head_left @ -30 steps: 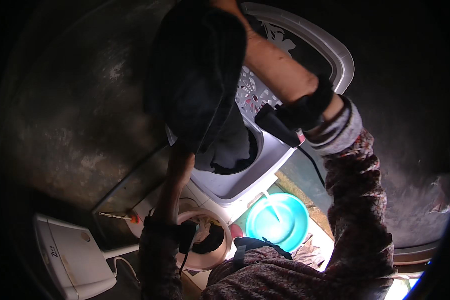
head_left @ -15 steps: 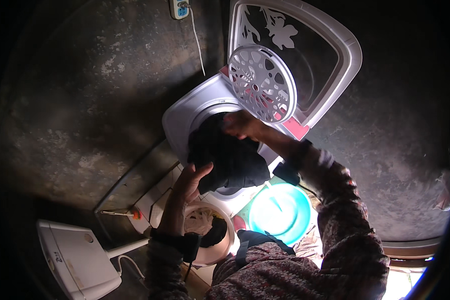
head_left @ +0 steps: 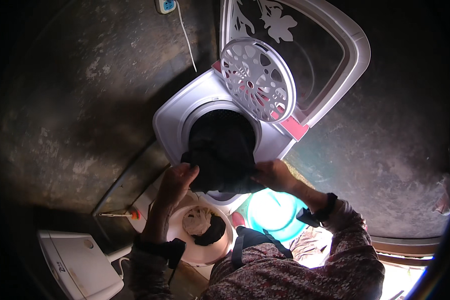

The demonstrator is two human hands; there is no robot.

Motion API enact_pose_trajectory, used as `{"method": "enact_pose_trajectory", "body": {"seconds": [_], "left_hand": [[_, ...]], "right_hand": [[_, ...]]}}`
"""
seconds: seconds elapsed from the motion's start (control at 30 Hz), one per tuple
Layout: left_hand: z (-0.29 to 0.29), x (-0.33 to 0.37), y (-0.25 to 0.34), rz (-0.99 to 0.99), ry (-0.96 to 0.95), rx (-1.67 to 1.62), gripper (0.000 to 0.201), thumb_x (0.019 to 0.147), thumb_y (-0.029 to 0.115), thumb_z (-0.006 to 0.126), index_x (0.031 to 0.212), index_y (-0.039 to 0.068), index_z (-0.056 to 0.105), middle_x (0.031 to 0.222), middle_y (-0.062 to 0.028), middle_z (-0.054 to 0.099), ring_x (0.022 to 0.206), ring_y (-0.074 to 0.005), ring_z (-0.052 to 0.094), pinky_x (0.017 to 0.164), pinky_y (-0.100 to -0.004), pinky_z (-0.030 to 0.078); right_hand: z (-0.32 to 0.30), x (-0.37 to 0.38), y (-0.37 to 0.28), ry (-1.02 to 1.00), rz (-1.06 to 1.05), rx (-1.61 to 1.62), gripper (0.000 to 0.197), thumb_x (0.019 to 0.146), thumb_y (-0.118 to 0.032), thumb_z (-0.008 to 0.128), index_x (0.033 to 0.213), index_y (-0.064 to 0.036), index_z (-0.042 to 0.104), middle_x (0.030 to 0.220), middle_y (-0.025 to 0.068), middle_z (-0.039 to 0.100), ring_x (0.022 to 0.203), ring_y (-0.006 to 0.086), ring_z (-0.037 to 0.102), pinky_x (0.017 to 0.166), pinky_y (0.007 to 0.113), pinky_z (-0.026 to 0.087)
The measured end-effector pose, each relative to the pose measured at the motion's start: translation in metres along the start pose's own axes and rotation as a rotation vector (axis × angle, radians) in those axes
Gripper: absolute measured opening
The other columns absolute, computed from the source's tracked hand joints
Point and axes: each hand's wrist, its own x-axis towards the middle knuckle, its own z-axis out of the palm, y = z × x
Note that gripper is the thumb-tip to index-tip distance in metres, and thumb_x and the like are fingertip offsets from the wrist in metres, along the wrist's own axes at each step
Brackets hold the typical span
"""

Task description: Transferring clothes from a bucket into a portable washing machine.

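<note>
A black garment (head_left: 220, 157) lies partly in the round opening of a small white washing machine (head_left: 171, 119). Its near part stretches out over the front rim. My left hand (head_left: 176, 182) is closed on the near left corner of the cloth, thumb on top. At the near right edge, my right hand (head_left: 276, 176) pinches the same garment. Dark cloth hides most of the drum's inside. Hinged up behind the opening are a round perforated inner lid (head_left: 274, 91) and a larger outer lid (head_left: 352, 55) with a clear window.
Below the machine stand a peach-coloured basin (head_left: 222, 252) with light and black cloth in it, and a turquoise basin (head_left: 270, 212). A white cistern (head_left: 80, 262) is at lower left. A power socket (head_left: 166, 5) with a white cord hangs on the dark wall.
My right hand has moved from over the opening toward me and now grips the garment's near right edge. The garment is spread wider between both hands, and more of the opening shows.
</note>
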Motion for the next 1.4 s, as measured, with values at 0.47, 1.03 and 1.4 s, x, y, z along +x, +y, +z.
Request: {"method": "enact_pose_trajectory", "body": {"seconds": [0.47,1.03,1.4], "left_hand": [[-0.069,0.039,0.089,0.18,0.519,-0.016,0.056,0.077,0.034,0.059,0.11,-0.009,0.044,0.089,-0.0068,0.053,0.076,-0.0108,0.048,0.068,-0.0218,0.039],[-0.042,0.085,0.091,0.292,0.108,-0.116,0.027,0.07,-0.002,0.057,0.096,0.002,0.049,0.087,-0.0036,0.056,0.082,-0.0116,0.053,0.074,-0.0233,0.042],[-0.051,0.095,0.07,0.328,0.037,-0.016,0.033,0.07,0.002,0.056,0.102,0.006,0.05,0.089,-0.0016,0.055,0.08,-0.0093,0.052,0.068,-0.0231,0.042]], "right_hand": [[-0.102,0.053,-0.034,0.617,-0.345,-0.075,0.011,0.078,-0.009,0.055,0.075,0.0021,0.056,0.057,0.0132,0.051,0.049,0.0172,0.045,0.05,0.027,0.04],[-0.086,0.078,-0.063,0.589,-0.33,-0.06,0.016,0.073,-0.014,0.058,0.083,-0.0015,0.059,0.076,0.0158,0.058,0.069,0.0316,0.056,0.06,0.035,0.043],[-0.077,0.09,-0.038,0.729,-0.596,-0.289,0.008,0.068,-0.006,0.061,0.076,-0.0042,0.06,0.07,0.0097,0.056,0.073,0.0267,0.056,0.061,0.034,0.046]]}}
